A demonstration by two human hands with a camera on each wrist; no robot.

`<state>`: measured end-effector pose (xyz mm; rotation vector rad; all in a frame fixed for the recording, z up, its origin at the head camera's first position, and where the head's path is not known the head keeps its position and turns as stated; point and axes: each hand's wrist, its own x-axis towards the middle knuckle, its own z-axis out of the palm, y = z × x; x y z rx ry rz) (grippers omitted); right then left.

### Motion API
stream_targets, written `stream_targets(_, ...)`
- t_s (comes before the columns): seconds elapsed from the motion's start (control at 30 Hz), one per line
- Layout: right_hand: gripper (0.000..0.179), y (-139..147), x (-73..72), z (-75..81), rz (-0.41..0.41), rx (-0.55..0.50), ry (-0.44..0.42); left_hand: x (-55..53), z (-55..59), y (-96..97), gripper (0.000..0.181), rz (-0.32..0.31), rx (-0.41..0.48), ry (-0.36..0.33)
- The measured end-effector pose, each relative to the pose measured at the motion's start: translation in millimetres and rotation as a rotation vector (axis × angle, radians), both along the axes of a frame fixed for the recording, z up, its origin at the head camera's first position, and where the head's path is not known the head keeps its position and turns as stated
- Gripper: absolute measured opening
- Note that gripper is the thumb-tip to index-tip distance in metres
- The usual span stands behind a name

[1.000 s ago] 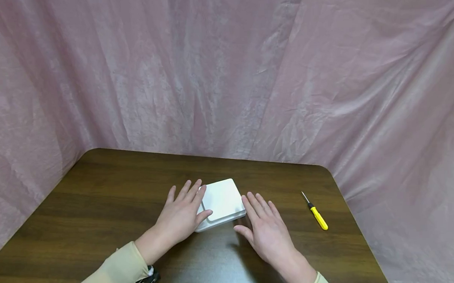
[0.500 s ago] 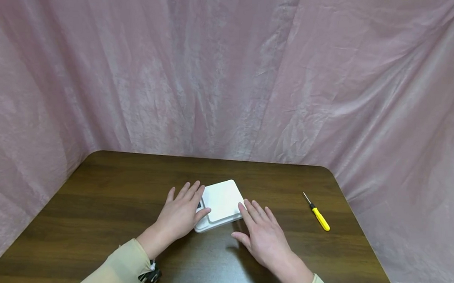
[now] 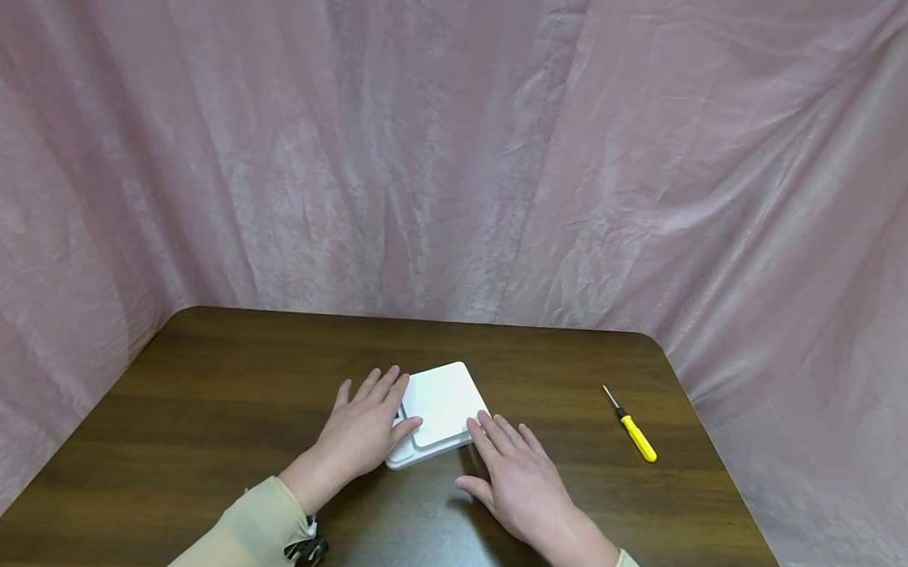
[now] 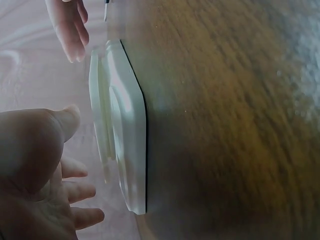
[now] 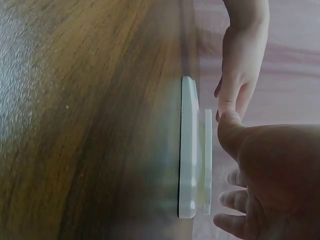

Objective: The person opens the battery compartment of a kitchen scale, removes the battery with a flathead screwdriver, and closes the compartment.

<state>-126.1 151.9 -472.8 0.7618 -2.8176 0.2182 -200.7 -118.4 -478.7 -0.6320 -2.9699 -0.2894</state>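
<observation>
A white kitchen scale (image 3: 441,401) with a raised square plate lies on the brown wooden table, turned slightly askew. My left hand (image 3: 360,429) hovers palm down over its left end, fingers spread, covering most of the small dark display. Over the front right corner is my right hand (image 3: 523,485), its fingers extended and the thumb held out to the side. In the left wrist view a gap separates the left hand (image 4: 35,175) from the scale (image 4: 131,135). The right wrist view likewise shows the right hand (image 5: 270,175) just off the plate, holding nothing.
A screwdriver (image 3: 638,438) with a yellow handle lies on the table (image 3: 225,392) to the right, its tip pointing away. Behind the table's far edge hangs a pink curtain (image 3: 419,151), which also runs along both sides.
My right hand has drifted left and slightly nearer to me, from the scale's right edge to its front right corner. The left hand has barely moved, and the scale stays in place.
</observation>
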Motion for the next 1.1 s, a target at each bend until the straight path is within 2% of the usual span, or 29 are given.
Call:
stream_targets(0.4,0.075,0.8,2.1,-3.0,0.017,0.021,-0.034,-1.2,-0.8,2.8,0.079,0.0,0.011,-0.049)
stream_targets(0.63,0.076,2.7,0.9,-7.6,0.029,0.04,-0.012,-0.2,-0.4,2.4,0.076,0.008,0.01,-0.096)
stream_targets(0.83,0.073,2.8,1.0,-5.7,0.024,0.028,-0.017,-0.7,-1.3,3.0,0.076,0.023,0.026,-0.135)
stream_targets(1.1,0.074,5.8,-5.1,-7.5,0.017,0.018,-0.004,0.6,-2.4,4.8,0.078,0.038,0.045,-0.151)
